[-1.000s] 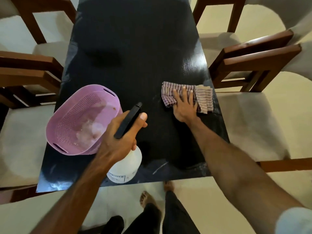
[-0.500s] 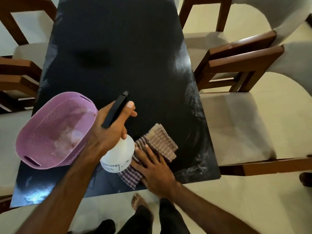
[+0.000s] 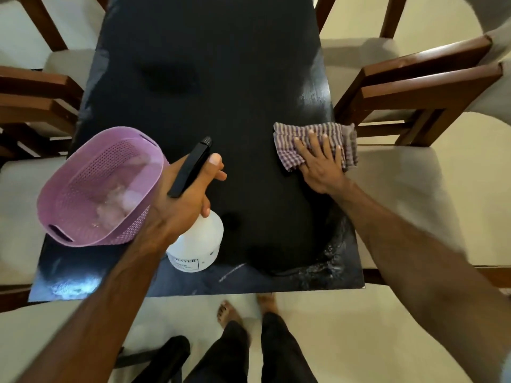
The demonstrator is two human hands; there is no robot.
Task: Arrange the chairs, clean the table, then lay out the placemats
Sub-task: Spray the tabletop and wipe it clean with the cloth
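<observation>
We saw the black table [image 3: 210, 78] running lengthwise away from the camera, its near right corner wet and streaked; the checked cloth [image 3: 315, 139] lay on it close to the right edge. The right hand [image 3: 320, 164] pressed flat on that cloth, fingers straight and spread, holding nothing in a curl; the left hand [image 3: 182, 200] was wrapped round the neck of a white spray bottle [image 3: 197, 244], thumb beside its black trigger head [image 3: 190, 167], the bottle tilted above the near part of the table. Just left of that hand a lilac perforated basket [image 3: 83, 217] sat on the table's near left corner; what lay inside was too blurred for us to name. Wooden chairs [image 3: 420, 89] with pale seats stood along both long sides; bare feet [image 3: 229, 313] showed on the pale floor below the table's near edge.
</observation>
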